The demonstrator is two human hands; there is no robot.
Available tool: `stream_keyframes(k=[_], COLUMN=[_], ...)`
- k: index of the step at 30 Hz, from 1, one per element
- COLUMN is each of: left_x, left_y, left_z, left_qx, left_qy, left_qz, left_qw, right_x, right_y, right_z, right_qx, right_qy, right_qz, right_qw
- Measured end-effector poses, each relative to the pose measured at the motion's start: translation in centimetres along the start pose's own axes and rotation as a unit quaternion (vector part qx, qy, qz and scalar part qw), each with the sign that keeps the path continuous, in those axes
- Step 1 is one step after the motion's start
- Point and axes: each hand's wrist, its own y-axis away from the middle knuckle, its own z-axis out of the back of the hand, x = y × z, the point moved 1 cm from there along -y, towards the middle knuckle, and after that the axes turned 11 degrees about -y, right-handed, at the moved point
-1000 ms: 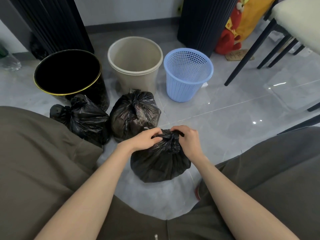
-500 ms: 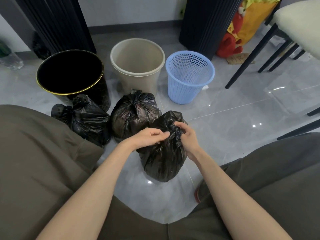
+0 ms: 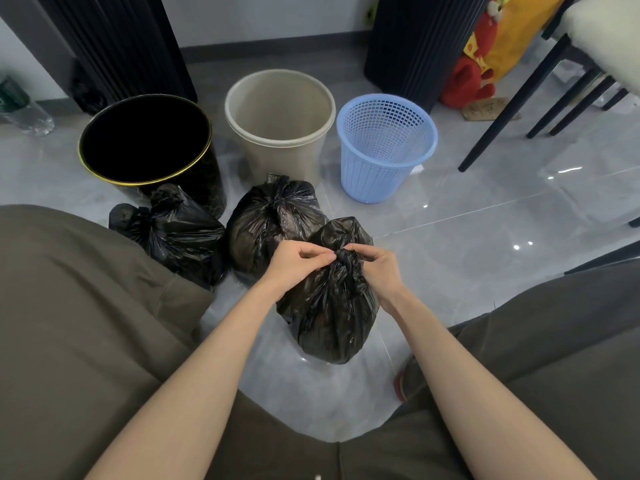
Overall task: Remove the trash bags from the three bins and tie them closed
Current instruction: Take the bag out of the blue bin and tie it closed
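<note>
Both hands, left hand (image 3: 298,268) and right hand (image 3: 375,268), pinch the knot on the last bag (image 3: 329,306), near the two tied bags. Next, pull it tight.

One head-worn wide-angle view looks forward and down, close over the hands (image 3: 332,268), bins beyond.
</note>
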Motion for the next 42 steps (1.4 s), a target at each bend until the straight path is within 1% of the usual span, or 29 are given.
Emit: stream_keyframes(k=[5,9,12,14,16,18,20,22,24,27,31,34,36,39,40,42], left_x=[-0.1,-0.3,-0.3,-0.3,-0.1,0.3,1.2,2.1,3.0,3.7,4.1,4.5,4.8,5.2,5.2,5.3], left_y=[-0.1,0.1,0.3,0.5,0.5,0.7,1.0,1.3,1.6,1.4,1.5,1.4,1.1,0.9,0.9,0.8], left_z=[0.0,-0.1,-0.5,-0.5,-0.4,-0.5,-1.1,-1.6,-2.0,-2.0,-2.2,-2.2,-2.1,-2.4,-2.5,-2.8], left_qx=[-0.003,-0.015,-0.039,-0.056,-0.054,-0.036,-0.025,-0.022,-0.031,-0.043,-0.044,-0.049,-0.043,-0.044,-0.047,-0.051], left_qy=[-0.045,-0.071,-0.081,-0.063,-0.024,-0.02,-0.047,-0.068,-0.072,-0.104,-0.211,-0.239,-0.206,-0.142,-0.135,-0.124], left_qz=[-0.034,-0.044,-0.025,-0.004,0.019,0.039,0.057,0.077,0.097,0.11,0.108,0.108,0.114,0.129,0.131,0.132], left_qw=[0.998,0.996,0.996,0.996,0.998,0.998,0.997,0.994,0.992,0.988,0.971,0.964,0.971,0.98,0.981,0.982], right_x=[0.0,-0.1,-0.2,0.0,-0.1,-0.6,-1.5,-2.7,-3.6,-4.4,-5.5,-6.0,-6.1,-6.0,-5.9,-5.8], right_y=[-0.3,-0.4,-0.4,-0.4,-0.3,0.1,0.4,0.6,0.7,0.8,1.0,1.2,1.1,1.0,1.0,1.2], right_z=[0.2,0.4,0.5,0.4,0.3,0.3,0.3,0.5,0.7,0.9,0.8,0.4,0.2,0.2,0.3,0.3], right_qx=[0.0,0.028,0.053,0.098,0.143,0.155,0.14,0.111,0.063,0.007,-0.057,-0.092,-0.089,-0.061,-0.033,0.05], right_qy=[-0.001,0.015,0.046,0.068,0.083,0.098,0.119,0.116,0.072,0.018,-0.056,-0.135,-0.132,-0.066,-0.034,0.037], right_qz=[-0.008,-0.009,0.006,0.017,0.008,-0.011,-0.019,-0.034,-0.076,-0.149,-0.252,-0.298,-0.285,-0.22,-0.188,-0.116], right_qw=[1.0,0.999,0.997,0.993,0.986,0.983,0.983,0.986,0.992,0.989,0.964,0.94,0.945,0.971,0.981,0.991])
